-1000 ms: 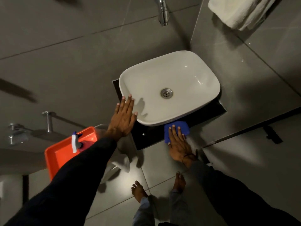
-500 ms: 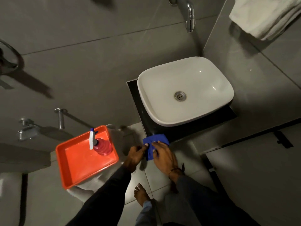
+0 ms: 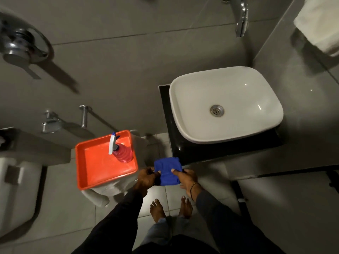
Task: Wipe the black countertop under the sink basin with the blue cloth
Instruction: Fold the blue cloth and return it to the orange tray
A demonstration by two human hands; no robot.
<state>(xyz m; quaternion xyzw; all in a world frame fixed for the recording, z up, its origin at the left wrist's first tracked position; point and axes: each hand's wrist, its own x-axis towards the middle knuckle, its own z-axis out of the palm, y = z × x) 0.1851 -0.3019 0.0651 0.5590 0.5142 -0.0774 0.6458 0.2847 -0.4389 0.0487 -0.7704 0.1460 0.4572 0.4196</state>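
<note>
The blue cloth (image 3: pixel 167 170) is held in the air between both hands, just off the front left corner of the black countertop (image 3: pixel 180 149). My left hand (image 3: pixel 145 178) pinches its left edge. My right hand (image 3: pixel 187 177) grips its right side with the thumb on top. The white sink basin (image 3: pixel 236 92) sits on the countertop and covers most of it; a black strip shows along its left and front sides.
An orange tray (image 3: pixel 95 165) with a pink spray bottle (image 3: pixel 122 153) stands on a white stool to the left. A chrome tap (image 3: pixel 242 17) juts from the wall above the basin. A white towel (image 3: pixel 319 21) hangs top right. My bare feet (image 3: pixel 170 209) stand below.
My left hand left the basin rim and joined the right on the cloth. The cloth came off the countertop's front and now hangs in front of its left corner.
</note>
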